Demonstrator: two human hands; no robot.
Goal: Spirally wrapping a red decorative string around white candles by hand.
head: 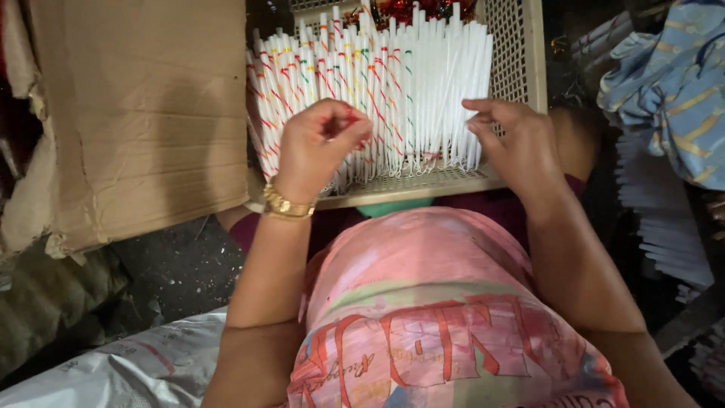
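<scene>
Those thin white sticks (377, 98) lay fanned in the mesh tray (521, 53) at 12 o'clock. Left hand (317, 147) was pinched shut on a few, right hand (513, 140) loosely curled, touching others. They looked light and snappable, so grab mid-length.

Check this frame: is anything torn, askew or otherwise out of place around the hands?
The cardboard box left of the tray is damaged: its lower edge is ragged and torn. In the tray, the white sticks lean unevenly on the left side, where the left hand works; those by the right hand stand straighter.
</scene>
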